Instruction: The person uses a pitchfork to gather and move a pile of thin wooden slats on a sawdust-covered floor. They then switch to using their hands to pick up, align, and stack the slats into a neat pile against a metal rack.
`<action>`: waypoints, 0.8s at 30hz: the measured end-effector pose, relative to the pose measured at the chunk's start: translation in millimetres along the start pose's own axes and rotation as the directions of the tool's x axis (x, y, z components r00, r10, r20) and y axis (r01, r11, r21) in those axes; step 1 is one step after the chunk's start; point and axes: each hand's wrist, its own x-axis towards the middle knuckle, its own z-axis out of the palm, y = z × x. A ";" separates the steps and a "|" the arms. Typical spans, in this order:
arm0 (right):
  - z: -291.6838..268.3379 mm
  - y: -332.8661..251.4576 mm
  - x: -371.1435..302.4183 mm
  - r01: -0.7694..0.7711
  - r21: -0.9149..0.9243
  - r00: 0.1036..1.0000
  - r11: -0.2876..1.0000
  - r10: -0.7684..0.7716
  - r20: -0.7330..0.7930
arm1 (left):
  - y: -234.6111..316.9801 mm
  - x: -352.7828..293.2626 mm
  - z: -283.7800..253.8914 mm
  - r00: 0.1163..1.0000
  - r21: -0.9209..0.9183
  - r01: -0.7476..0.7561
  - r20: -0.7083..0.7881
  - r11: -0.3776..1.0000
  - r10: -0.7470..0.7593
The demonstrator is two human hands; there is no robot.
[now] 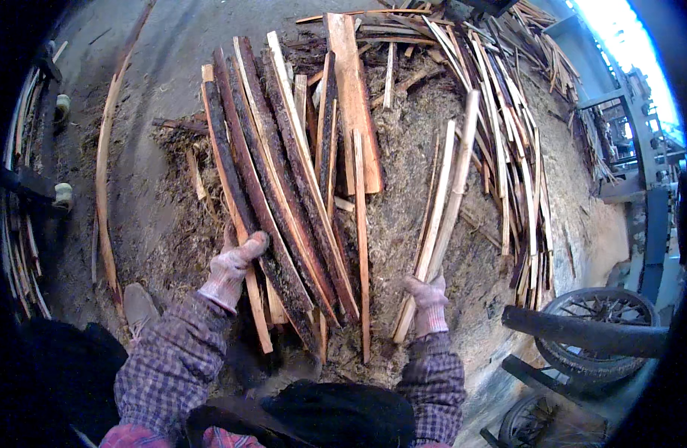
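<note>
My left hand (234,270), in a pale work glove, closes around the near part of the leftmost bark-edged wood strip (225,168). Beside that strip, several more dark-barked strips (272,175) lie side by side, fanning away from me. On the right, my gloved right hand (429,300) is wrapped around the near end of pale wood strips (449,198), at least two together; its fingertips are partly hidden. Between my hands lies a thin single strip (361,254), and beyond it a wide flat board (351,104).
A long curved pile of thin strips (519,164) lies to the right. Two spoked wheels, one nearer (534,424) and one farther (599,308), stand at the lower right beside a dark bar (582,328). A long slat (107,149) and a rack (37,183) are at left. Wood debris covers the floor.
</note>
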 end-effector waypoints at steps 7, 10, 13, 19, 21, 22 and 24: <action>54.3 -54.6 -79.0 0.158 0.151 0.954 0.976 -0.190 0.232 | 11.3 -11.2 6.9 1.000 0.084 0.018 0.011 0.996 -0.019; 103.0 -87.9 -92.8 0.356 0.125 0.882 0.926 -0.377 0.282 | 10.6 -3.4 0.2 0.998 0.073 0.063 -0.014 0.995 -0.063; 126.7 -108.4 -88.5 0.440 -0.598 0.886 0.670 -0.217 0.410 | 22.2 -22.6 29.9 0.990 -0.016 0.106 0.090 0.994 -0.104; 145.0 -144.6 -112.8 0.483 -0.818 0.850 0.312 0.061 0.524 | 32.8 -36.4 34.5 0.998 0.059 0.043 0.041 0.997 -0.045; 136.9 -130.2 -114.7 0.609 -0.720 0.784 0.332 -0.116 0.610 | 21.8 -19.6 9.4 0.980 0.037 0.169 0.103 0.985 -0.172; 127.0 -126.9 -111.4 0.617 -0.552 0.733 0.561 -0.157 0.661 | 15.7 -16.3 0.2 0.990 0.092 0.059 0.123 0.994 -0.070; 99.6 -100.3 -95.4 0.351 -0.254 0.818 0.902 -0.163 0.552 | 15.4 -18.3 9.2 0.996 0.136 0.042 0.068 0.990 -0.052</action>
